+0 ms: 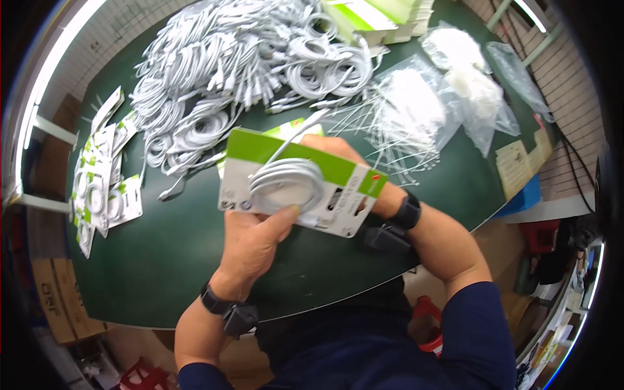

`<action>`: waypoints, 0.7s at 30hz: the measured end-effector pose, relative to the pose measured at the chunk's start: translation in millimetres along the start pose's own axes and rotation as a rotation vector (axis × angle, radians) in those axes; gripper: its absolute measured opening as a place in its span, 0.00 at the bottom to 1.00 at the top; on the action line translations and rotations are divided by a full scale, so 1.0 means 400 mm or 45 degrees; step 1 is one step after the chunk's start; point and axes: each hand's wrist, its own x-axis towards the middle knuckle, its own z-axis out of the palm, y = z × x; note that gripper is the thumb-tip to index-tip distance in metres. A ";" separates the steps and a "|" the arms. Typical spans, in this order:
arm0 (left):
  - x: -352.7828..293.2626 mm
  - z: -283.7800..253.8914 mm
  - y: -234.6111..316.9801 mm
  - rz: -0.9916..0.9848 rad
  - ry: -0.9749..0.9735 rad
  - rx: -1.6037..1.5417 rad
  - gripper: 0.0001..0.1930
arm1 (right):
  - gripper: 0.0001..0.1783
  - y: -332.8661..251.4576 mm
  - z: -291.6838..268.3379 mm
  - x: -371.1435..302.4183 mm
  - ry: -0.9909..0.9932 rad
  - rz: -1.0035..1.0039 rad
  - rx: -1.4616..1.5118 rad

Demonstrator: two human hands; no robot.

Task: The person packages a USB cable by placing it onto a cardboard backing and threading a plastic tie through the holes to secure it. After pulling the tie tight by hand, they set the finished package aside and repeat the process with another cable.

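Observation:
In front of me a flat packaging card (260,148), white with a green band, is held tilted over the table. A coiled white cable (286,182) lies against its face, one end sticking up past the top edge. My left hand (250,244) grips the card's lower edge, its thumb pressed on the coil. Behind the card's right part is my right hand (341,151); its curled fingers show only in part at the upper edge, and what they hold is hidden. Another green and white card (292,129) is partly visible behind the held one.
A large heap of coiled white cables (214,58) covers the table's (149,266) far side. Carded cables (97,175) pile up at the left. White cable ties (409,110) spill from plastic bags (478,97) at the right. Stacked green and white cards (380,19) stand at the back.

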 end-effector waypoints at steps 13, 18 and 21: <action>0.050 -0.022 -0.011 0.152 0.086 0.003 0.22 | 0.11 -0.046 -0.028 0.026 0.217 0.501 0.638; 0.058 -0.033 -0.002 0.158 0.105 -0.045 0.22 | 0.13 -0.067 -0.050 0.028 0.511 0.378 0.517; 0.061 -0.034 0.003 0.294 0.176 -0.106 0.22 | 0.19 -0.081 -0.037 0.024 0.713 0.285 0.472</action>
